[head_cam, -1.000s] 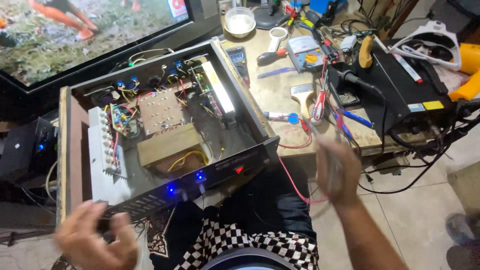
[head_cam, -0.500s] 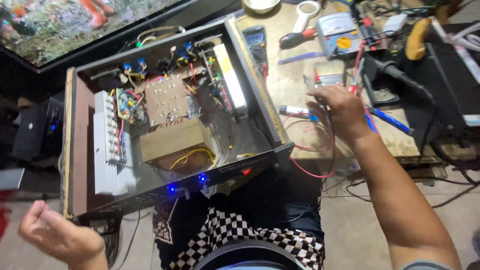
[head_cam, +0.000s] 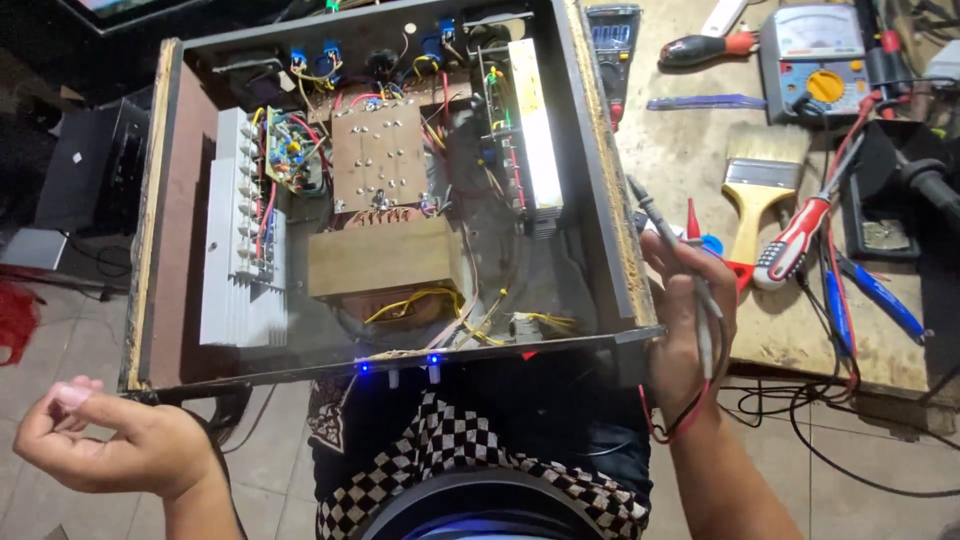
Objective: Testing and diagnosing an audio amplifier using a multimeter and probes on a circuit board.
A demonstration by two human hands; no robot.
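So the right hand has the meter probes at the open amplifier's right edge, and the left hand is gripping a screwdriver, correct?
Not quite. The head view shows the left hand empty, loosely curled and off to the lower left of the amplifier. The right hand does hold the meter probes at its right edge.

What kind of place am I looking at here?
Most likely an electronics repair workshop. An opened amplifier chassis shows its circuit boards and wiring, an analog multimeter lies on the worn wooden workbench among screwdrivers and a paintbrush, and the right hand holds test probes.
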